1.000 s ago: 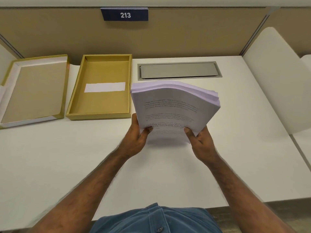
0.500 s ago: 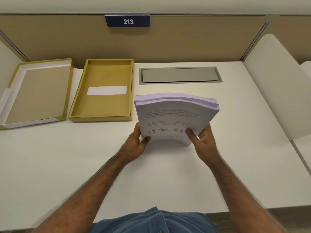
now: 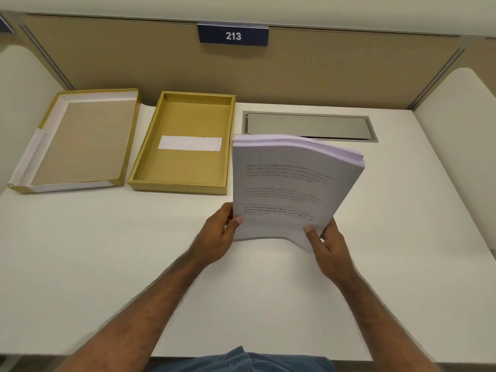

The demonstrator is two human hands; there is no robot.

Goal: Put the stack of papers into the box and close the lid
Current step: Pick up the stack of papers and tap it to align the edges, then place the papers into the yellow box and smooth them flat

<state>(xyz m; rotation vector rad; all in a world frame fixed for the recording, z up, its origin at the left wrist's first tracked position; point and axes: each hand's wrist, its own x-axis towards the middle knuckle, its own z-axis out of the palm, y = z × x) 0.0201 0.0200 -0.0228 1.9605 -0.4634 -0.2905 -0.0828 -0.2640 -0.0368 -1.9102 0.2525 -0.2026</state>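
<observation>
A thick stack of printed papers (image 3: 290, 183) stands tilted on its near edge on the white desk, its top edge bowed. My left hand (image 3: 218, 237) grips its lower left corner and my right hand (image 3: 326, 245) grips its lower right corner. Just left of the stack lies an open mustard-yellow box (image 3: 134, 181) with a white label strip inside. The box's lid (image 3: 51, 114) lies upside down further left, with white tape along its rim.
A grey metal cable flap (image 3: 308, 126) is set into the desk (image 3: 107, 264) behind the stack. A tan partition with a "213" sign (image 3: 233, 36) rises at the back. White curved dividers (image 3: 461, 146) stand at both sides.
The stack came down from the air until its near edge rested on the desk, then stayed upright. Both hands kept their grip on its lower corners.
</observation>
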